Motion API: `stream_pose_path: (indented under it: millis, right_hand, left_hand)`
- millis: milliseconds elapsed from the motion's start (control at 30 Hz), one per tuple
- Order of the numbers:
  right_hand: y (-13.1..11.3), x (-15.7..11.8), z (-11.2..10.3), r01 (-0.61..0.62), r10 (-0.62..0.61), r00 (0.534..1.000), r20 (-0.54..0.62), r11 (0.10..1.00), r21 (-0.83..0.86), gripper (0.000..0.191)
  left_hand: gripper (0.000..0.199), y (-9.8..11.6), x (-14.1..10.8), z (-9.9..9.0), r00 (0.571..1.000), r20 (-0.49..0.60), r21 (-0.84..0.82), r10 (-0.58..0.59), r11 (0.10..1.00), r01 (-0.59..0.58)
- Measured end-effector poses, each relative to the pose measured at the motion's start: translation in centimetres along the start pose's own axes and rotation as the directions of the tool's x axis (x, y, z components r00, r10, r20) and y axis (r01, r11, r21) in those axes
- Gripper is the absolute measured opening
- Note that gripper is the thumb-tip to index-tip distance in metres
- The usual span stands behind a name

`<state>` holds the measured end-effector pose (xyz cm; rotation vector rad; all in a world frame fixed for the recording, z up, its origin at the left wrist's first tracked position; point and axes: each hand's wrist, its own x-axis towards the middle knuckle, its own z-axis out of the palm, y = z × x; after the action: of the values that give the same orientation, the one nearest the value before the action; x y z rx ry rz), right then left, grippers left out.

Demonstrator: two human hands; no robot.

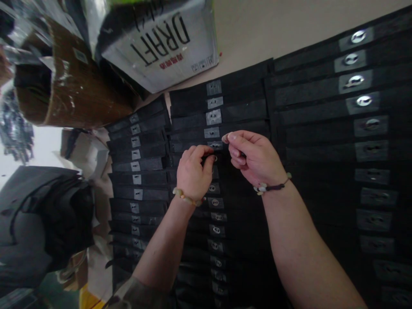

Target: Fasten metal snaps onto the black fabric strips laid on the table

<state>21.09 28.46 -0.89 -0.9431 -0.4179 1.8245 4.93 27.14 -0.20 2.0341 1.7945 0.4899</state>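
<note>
Pale desk (244,38) shows behind overlapping rows of black strips (238,107), which bear small translucent patches (213,116); several patches at the upper right carry shiny oval metal pieces (364,101). On the middle column, the left hand (195,169) curls over the strips, thumb and forefinger bent beside a small ring (215,158); whether its grip has hold of anything, I cannot tell. Just to its right, the right hand (254,154) has its grip closed, thumb against forefinger, the other fingers tucked in; anything pinched there is too small to make out. Beyond the strips sit a package (161,56) printed DRAFT and a brown container (80,86).
</note>
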Motion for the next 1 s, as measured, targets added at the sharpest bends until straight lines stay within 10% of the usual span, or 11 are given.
stream_pose_path:
  millis: [233, 433, 800, 1000]
  right_hand:
    - [0.7, 0.2, 0.0, -0.009, 0.015, 0.998, 0.054, 0.995, -0.104, 0.037]
    - [0.7, 0.2, -0.2, -0.017, 0.025, 0.998, 0.057, 0.99, -0.142, 0.042]
    - [0.8, 0.3, -0.2, 0.008, -0.008, 1.0, 0.009, 0.997, -0.075, 0.036]
    - [-0.4, 0.3, -0.3, 0.001, 0.006, 0.999, -0.047, 0.991, 0.136, 0.031]
  left_hand:
    - [0.022, 0.1, 0.2, -1.1, 0.909, -0.251, 0.002, 0.334, 0.939, -0.345]
    - [0.015, 0.8, 1.2, -1.4, 0.867, -0.237, 0.071, 0.438, 0.898, -0.434]
    - [0.014, 0.4, 1.3, -1.0, 0.911, -0.27, 0.005, 0.313, 0.946, -0.324]
    - [0.024, -1.6, 1.9, 0.2, 0.986, -0.076, 0.073, 0.151, 0.987, -0.146]
